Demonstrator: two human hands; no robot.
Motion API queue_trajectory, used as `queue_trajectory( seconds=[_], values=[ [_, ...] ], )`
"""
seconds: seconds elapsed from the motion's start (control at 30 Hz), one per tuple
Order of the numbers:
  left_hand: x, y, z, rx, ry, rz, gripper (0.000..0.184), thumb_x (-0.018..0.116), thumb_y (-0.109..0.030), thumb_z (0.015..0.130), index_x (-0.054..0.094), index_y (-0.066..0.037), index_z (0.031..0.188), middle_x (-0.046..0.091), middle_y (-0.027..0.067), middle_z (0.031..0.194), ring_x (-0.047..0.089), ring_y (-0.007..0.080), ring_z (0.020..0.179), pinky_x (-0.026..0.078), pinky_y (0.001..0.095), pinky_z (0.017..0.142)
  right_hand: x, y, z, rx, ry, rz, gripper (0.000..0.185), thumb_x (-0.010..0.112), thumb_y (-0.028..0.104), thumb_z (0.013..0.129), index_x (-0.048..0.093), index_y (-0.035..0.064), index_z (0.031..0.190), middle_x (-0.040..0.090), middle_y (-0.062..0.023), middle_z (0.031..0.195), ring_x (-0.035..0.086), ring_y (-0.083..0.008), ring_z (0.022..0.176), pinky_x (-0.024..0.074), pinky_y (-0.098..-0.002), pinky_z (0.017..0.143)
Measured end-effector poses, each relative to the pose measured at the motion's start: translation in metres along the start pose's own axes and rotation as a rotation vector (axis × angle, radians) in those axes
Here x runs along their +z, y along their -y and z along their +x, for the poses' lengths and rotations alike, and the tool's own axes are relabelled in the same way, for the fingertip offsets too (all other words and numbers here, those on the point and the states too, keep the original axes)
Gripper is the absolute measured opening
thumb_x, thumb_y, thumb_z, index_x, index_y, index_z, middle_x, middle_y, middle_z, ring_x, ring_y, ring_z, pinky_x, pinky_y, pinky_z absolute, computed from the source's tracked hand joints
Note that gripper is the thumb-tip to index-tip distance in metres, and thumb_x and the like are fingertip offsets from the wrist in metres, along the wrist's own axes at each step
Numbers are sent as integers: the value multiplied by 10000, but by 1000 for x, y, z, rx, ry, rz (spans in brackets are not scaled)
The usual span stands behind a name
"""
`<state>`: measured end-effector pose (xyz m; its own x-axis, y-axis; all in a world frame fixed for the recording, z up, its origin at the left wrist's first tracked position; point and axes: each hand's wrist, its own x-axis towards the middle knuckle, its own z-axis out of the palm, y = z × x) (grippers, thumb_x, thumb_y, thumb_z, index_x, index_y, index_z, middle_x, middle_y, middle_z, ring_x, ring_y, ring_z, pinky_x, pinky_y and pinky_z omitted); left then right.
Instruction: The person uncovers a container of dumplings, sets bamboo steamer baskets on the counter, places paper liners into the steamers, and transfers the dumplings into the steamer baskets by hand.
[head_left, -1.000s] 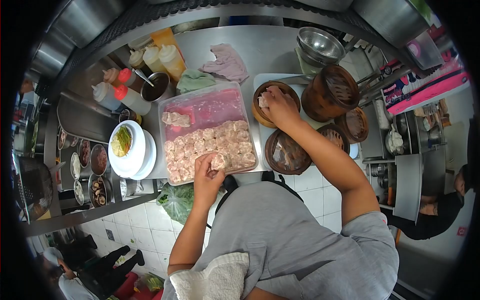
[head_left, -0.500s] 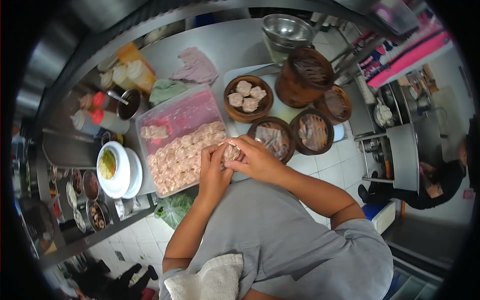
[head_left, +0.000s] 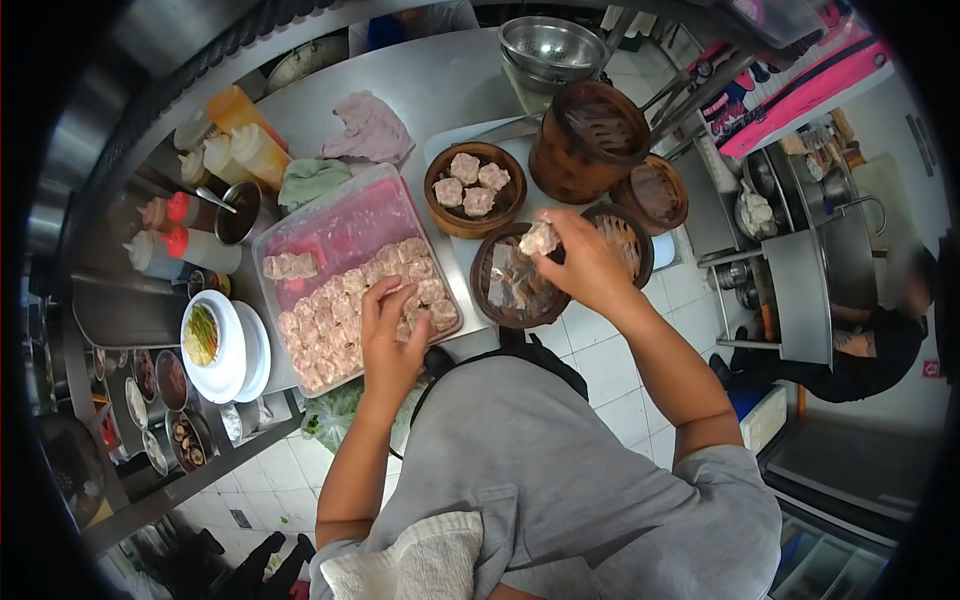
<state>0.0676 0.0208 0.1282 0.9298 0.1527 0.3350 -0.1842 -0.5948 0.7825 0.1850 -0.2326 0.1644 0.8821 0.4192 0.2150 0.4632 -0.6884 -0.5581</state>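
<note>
A raw siu mai dumpling (head_left: 539, 238) is pinched in my right hand (head_left: 592, 262), held over the near bamboo steamer (head_left: 487, 300), which has a clear sheet inside. My left hand (head_left: 388, 340) has its fingers apart above the rows of siu mai (head_left: 335, 325) in the pink-bottomed plastic tub (head_left: 385, 215); I see nothing held in it. Whether its fingertips touch the dumplings I cannot tell. Behind, another bamboo steamer (head_left: 436, 212) holds several siu mai. Partly hidden behind my right hand is a further steamer (head_left: 632, 232).
A tall stack of steamers (head_left: 575, 150) and metal bowls (head_left: 552, 50) stand at the back right. Cloths (head_left: 370, 128), squeeze bottles (head_left: 258, 152), a pot (head_left: 245, 215) and white plates (head_left: 228, 370) line the left. A person (head_left: 860, 340) is at the far right.
My hands have parted. The right one has carried the siu mai to the right, over the steamer; the left has opened and now hovers over the tub.
</note>
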Motion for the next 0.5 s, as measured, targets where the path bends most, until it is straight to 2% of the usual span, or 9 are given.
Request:
queue_trajectory(
  seconds=[0.03,0.07,0.13,0.27,0.43,0.5],
  values=[
    [-2,4,-4,-34,-10,2,346,660,5,799,606,-47,1137,491,131,1256,551,244,1078,496,324,831,6,-4,-2,-56,33,-54,462,684,183,753,517,84,1172,586,-122,1098,590,-315,1018,496,-423,817],
    [-6,1,-8,-120,-5,-40,331,679,-11,792,615,-26,1116,489,143,1243,531,286,1089,488,349,854,11,-3,-3,-59,34,-55,462,684,183,753,517,84,1172,586,-122,1098,590,-315,1018,496,-423,817],
    [-8,7,-17,-130,-32,-30,327,673,-8,796,615,-26,1117,489,141,1245,536,281,1079,491,347,847,22,3,-3,-40,114,-133,448,676,185,759,509,79,1160,581,-119,1102,588,-299,1023,504,-423,820],
    [-13,17,-29,-184,-73,-37,307,662,-3,799,621,-25,1103,483,138,1253,551,266,1050,497,337,827,36,7,2,-96,108,-183,447,677,176,755,501,75,1153,585,-116,1072,584,-296,1025,508,-420,822],
    [-29,26,-37,-201,-146,-10,269,648,-5,813,630,-25,1081,485,138,1260,553,249,1056,507,315,795,43,3,5,-159,174,-204,515,709,178,735,488,70,1188,559,-126,1104,574,-325,1029,507,-420,826],
    [-51,34,-42,-205,-217,59,251,639,-6,826,630,-27,1076,490,132,1260,550,236,1071,515,300,778,40,1,3,-170,176,-173,610,750,187,722,470,69,1251,545,-131,1144,578,-325,1029,511,-420,820]
  ],
)
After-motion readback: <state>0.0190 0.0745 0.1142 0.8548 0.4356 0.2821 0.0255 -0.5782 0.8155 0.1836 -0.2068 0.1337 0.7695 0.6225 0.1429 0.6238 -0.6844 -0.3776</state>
